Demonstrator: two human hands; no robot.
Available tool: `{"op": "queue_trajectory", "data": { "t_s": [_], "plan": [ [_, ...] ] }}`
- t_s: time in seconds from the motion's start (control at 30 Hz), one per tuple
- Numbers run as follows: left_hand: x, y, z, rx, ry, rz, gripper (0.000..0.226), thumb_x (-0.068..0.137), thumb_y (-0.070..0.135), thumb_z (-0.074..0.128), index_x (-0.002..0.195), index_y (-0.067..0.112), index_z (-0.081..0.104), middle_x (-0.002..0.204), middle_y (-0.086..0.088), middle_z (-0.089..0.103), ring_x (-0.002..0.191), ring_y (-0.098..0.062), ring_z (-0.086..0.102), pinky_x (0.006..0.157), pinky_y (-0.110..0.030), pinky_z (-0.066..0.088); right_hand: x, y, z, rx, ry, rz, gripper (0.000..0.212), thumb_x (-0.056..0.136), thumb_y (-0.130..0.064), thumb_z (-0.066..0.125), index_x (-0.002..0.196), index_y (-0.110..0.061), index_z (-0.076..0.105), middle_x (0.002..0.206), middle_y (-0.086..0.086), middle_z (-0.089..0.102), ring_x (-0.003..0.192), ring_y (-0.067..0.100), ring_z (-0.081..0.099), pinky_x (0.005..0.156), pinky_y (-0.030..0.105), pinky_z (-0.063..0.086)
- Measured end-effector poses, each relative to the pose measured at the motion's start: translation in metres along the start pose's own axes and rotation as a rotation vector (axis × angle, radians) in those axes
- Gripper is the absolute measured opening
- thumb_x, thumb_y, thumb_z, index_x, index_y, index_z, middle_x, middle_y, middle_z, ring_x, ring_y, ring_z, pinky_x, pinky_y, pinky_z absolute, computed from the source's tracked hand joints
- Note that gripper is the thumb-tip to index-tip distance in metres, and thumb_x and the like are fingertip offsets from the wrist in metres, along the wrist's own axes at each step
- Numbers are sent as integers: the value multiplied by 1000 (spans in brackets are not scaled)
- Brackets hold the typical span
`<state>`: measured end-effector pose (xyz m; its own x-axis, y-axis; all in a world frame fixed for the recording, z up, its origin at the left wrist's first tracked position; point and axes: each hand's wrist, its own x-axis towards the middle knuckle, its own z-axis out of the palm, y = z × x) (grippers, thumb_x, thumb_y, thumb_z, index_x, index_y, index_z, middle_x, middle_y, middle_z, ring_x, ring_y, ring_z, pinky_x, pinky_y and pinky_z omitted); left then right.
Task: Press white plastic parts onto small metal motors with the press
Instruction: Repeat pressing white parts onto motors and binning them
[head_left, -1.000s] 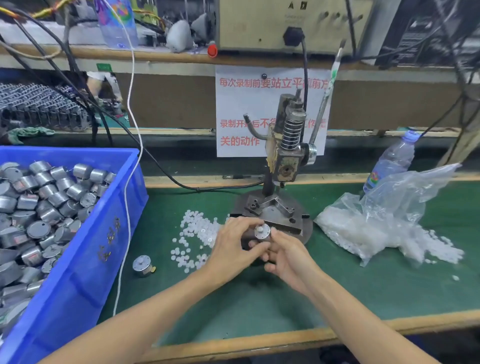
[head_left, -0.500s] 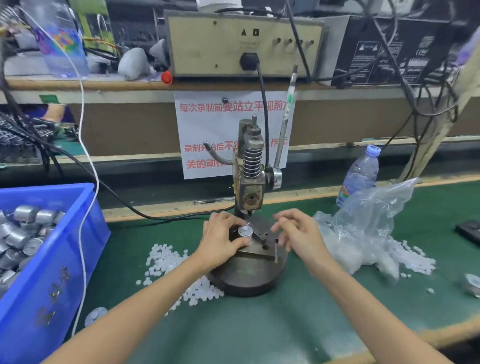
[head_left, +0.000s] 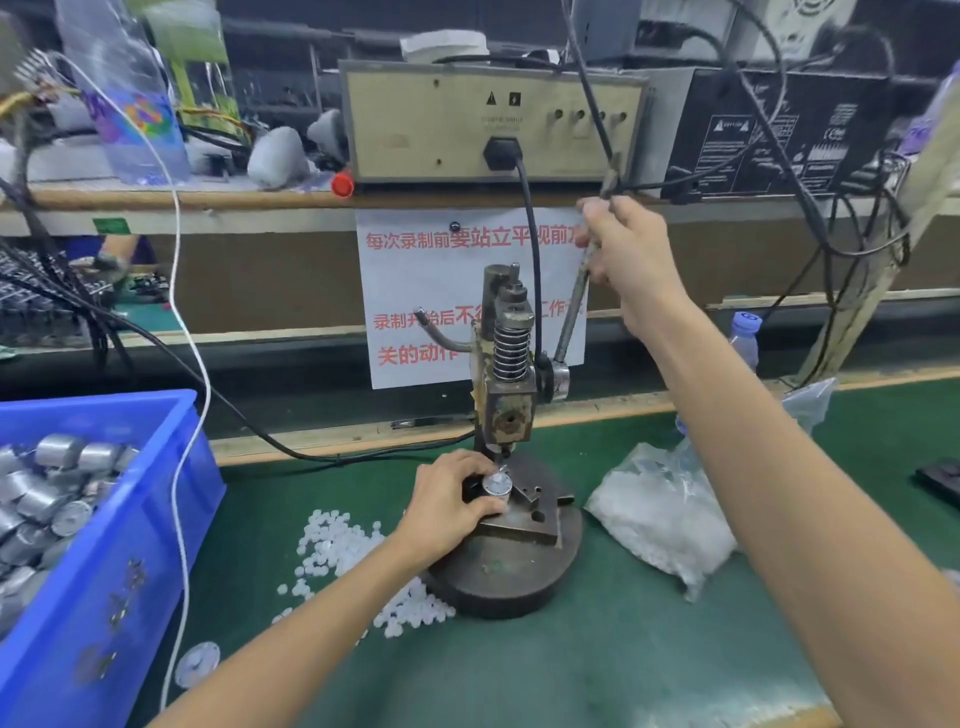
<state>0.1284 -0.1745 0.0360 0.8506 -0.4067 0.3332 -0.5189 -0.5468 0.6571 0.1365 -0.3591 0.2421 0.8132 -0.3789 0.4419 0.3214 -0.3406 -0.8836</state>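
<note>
At far left we note the bin (head_left: 130, 545) of stock, then loose white parts (head_left: 337, 545) on the mat (head_left: 623, 649). The left hand (head_left: 441, 506) grips one motor (head_left: 497, 487) between thumb and curled fingers. It seats the motor upright on the base of the press (head_left: 506, 410), directly below the ram (head_left: 503, 448) (whether a white part sits on its shaft we cannot confirm). Further right, the lever (head_left: 571, 312) runs steeply up from its pivot into the right hand (head_left: 626, 254), whose fingers wrap its upper end. We judge the coming stroke turns on vertical alignment: ram axis over motor shaft, left fingers just beside that path. The bag (head_left: 660, 514) lies rightmost.
</note>
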Motion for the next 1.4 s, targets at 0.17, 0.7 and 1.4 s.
{"op": "queue_trajectory", "data": {
  "t_s": [0.17, 0.7, 1.4],
  "plan": [
    [0, 0, -1, 4, -10, -11, 39, 73, 29, 78, 106, 12, 68, 117, 6, 62, 114, -14, 52, 103, -39, 33, -62, 11, -8, 72, 136, -289, 26, 97, -24, 45, 71, -22, 42, 64, -3, 45, 58, 8, 41, 59, 21, 36],
    [-1, -4, 2, 9, 13, 11, 40, 75, 28, 77, 109, 10, 67, 119, 2, 60, 114, -17, 51, 104, -39, 33, -111, 32, -4, 145, 207, -405, 16, 97, -26, 41, 80, -23, 42, 68, 7, 42, 59, 25, 38, 57, 33, 32],
    [-49, 52, 22, -140, -34, 111, 30, 71, 26, 80, 95, 22, 63, 93, 19, 60, 89, -1, 51, 94, -35, 37, -210, 151, -36, 57, -275, 386, 15, 95, -11, 53, 107, -15, 61, 88, 7, 67, 59, 11, 64, 49, 21, 47]
  ]
}}
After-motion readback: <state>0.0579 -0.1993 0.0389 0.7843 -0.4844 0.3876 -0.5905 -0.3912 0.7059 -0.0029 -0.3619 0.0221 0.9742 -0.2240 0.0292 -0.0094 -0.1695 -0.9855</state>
